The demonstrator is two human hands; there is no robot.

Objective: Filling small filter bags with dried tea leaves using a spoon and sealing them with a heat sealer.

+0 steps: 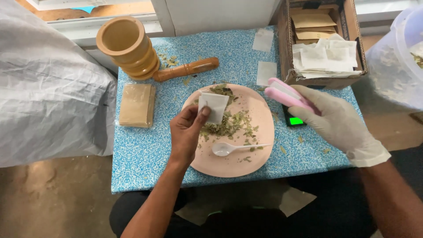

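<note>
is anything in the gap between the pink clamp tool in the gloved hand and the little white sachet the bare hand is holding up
Nothing visible. The left hand holds the small white paper sachet above the round pink plate; the gloved right hand holds the pink handheld clamp tool to its right, with only plate and dried leaves below.

Lit green screen [296, 120] — beside cardboard box [286, 48] of sachets [328, 56].

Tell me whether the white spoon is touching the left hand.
Apart. The head view shows the white spoon lying on the pink plate, with bare plate between its bowl and the left hand, which pinches a small white sachet.
</note>
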